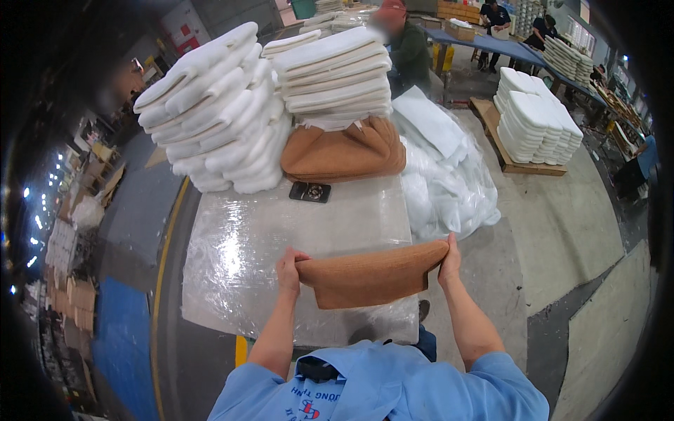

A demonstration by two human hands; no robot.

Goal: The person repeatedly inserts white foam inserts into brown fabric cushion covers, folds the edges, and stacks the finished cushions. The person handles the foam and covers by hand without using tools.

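Note:
Stretched between my two hands is a brown fabric piece (372, 275), held above the near part of a plastic-wrapped table (232, 295). My left hand (289, 270) grips its left end, and my right hand (451, 261) pinches the right end. Its lower edge hangs down with stepped corners. Farther back on the table lies a brown fabric cover (344, 151), bunched in front of a stack of white padded cushions (337, 77). A black phone (309, 192) rests flat just before that cover.
A taller pile of white padding (217, 112) stands at the back left. Right of the table sits a clear plastic bag (449, 182) with white padding. White pads are stacked on a wooden pallet (502, 151) farther right. A co-worker in a red cap (394, 7) stands behind the stacks.

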